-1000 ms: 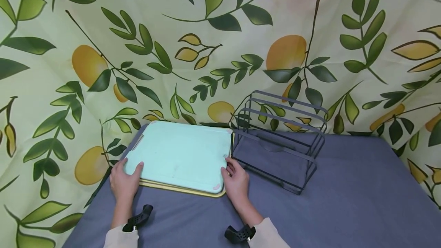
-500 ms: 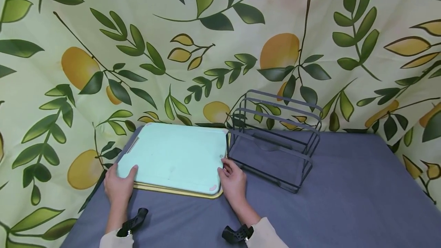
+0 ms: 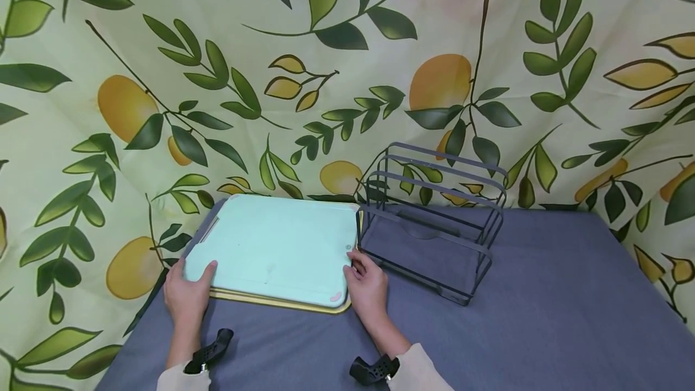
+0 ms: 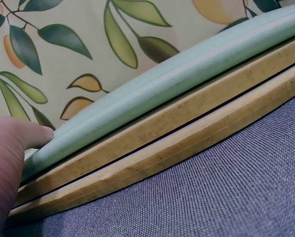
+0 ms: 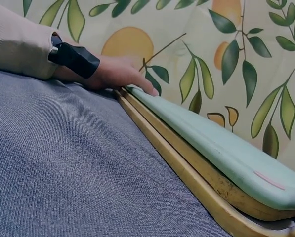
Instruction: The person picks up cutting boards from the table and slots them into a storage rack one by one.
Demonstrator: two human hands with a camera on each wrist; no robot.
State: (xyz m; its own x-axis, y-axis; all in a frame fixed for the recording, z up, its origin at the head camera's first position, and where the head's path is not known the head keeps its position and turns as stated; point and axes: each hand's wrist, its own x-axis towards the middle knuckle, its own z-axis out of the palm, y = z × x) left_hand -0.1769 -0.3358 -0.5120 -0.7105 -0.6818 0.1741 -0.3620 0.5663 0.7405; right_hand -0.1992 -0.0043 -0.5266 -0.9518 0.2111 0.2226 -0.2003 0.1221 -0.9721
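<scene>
A mint-green cutting board [image 3: 271, 246] lies on top of two tan-edged boards [image 4: 137, 143], stacked flat on the blue-grey cloth. My left hand [image 3: 187, 294] grips the stack's near left corner, its thumb resting on the mint board; its fingers are hidden behind the left edge. At the opposite side, my right hand [image 3: 369, 288] pinches the mint board's right edge between thumb and curled fingers. In the left wrist view, dark gaps separate the layers. The mint board carries a pink mark at its near right corner.
A dark wire rack [image 3: 458, 298] with several upright loops stands just right of the boards, close to my right fingers. The blue-grey cloth [image 3: 564, 294] stretches farther right. A leaf-and-fruit patterned curtain [image 3: 369, 137] hangs along the back.
The head view has swung slightly, so everything sits a little farther left in it than a second ago. Both hands keep their places on the stack.
</scene>
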